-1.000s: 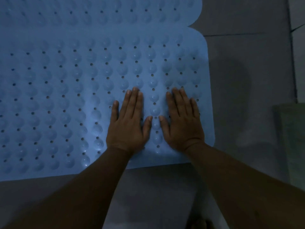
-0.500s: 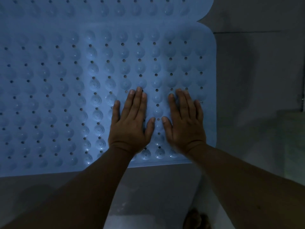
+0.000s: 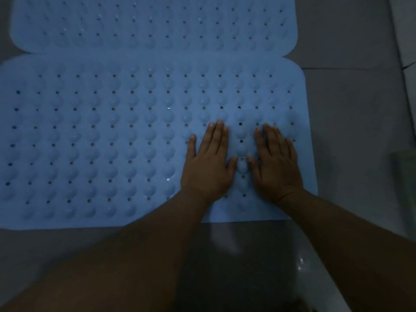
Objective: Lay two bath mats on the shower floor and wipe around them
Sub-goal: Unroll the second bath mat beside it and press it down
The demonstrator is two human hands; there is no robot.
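Both palms are down flat. The left hand (image 3: 208, 163) and the right hand (image 3: 275, 164) lie side by side on the near bath mat (image 3: 101, 140), fingers straight and together, thumbs almost meeting over one of the raised bumps between them. Neither hand grips anything; to my eye they are pressing, and that makes sense, because a mat of this kind has to be pushed down before it will sit tight against a floor. They rest toward the mat's right end, a little in from its near edge, so I would guess this corner is the part being seated now.

The near mat is pale blue, covered in rows of domes and small drain holes, and it runs off the left side of the view. Its far edge meets the far bath mat (image 3: 157, 23), the same blue and the same pattern. Whether the two overlap slightly or merely touch I cannot tell in this dim light. Laid long side to long side like that, they cover one broad stretch of the shower floor (image 3: 351, 136), which shows grey and bare to the right and in front of the person's forearms.

So both mats look to be down, and the wiping around them appears not yet begun. At the right edge sits a greenish shape (image 3: 405, 176), too dark to name.
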